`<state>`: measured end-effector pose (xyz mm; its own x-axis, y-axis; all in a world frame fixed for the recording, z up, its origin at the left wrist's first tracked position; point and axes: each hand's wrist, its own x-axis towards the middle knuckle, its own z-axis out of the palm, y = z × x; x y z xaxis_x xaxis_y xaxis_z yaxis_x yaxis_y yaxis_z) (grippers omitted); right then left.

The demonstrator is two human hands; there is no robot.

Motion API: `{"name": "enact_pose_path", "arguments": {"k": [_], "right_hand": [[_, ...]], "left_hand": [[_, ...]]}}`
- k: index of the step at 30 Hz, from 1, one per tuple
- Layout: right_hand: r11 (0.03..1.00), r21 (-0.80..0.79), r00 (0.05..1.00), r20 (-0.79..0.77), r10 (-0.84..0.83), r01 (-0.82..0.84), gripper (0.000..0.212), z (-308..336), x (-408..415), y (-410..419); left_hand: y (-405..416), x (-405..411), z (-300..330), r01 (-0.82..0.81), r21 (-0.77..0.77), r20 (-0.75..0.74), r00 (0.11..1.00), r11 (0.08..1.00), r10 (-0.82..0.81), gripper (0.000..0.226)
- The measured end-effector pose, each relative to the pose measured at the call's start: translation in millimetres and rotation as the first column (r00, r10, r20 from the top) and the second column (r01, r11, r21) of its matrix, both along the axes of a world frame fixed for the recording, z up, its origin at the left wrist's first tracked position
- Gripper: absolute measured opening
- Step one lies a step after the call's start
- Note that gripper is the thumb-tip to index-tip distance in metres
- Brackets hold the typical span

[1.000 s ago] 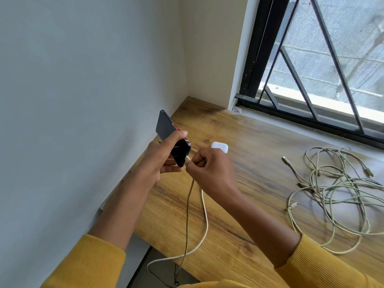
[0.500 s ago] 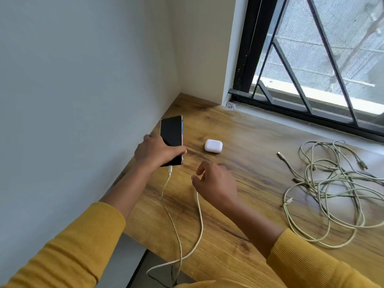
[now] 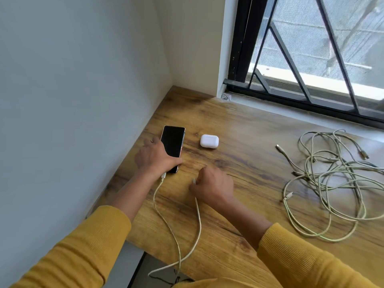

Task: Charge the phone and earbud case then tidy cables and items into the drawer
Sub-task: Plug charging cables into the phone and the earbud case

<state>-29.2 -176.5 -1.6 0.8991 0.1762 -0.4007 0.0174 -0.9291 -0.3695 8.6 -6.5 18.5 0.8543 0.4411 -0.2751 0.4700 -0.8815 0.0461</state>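
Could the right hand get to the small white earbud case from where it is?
Probably yes: bare wooden desk lies between the right hand and the small white earbud case, though it is holding a white cable end.

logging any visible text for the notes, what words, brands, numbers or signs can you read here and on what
None can be read.
Earbud case: a faint grey line of print on its top, too small and blurred to read.
Phone: screen dark, no text showing.
Cables and desk: no markings visible.
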Motion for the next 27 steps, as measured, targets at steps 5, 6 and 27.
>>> {"name": "enact_pose_path", "arguments": {"k": [5,6,27], "right_hand": [[0.981,0.141,0.991,-0.008,-0.135,0.135,0.022,0,-4,-5],[0.968,0.184,0.985,-0.014,-0.17,0.169,0.022,-1,-5,-6],[0.397,0.68,0.774,-0.43,-0.465,0.617,0.016,13,-6,-39]], "left_hand": [[1,-3,0,0.001,-0.012,0.035,0.999,1.0,-0.001,0.103],[1,-4,0,0.002,-0.017,0.039,0.999,1.0,-0.002,0.102],[-68,40,5,0.678,-0.179,0.147,0.735,0.713,-0.662,0.088]]}}
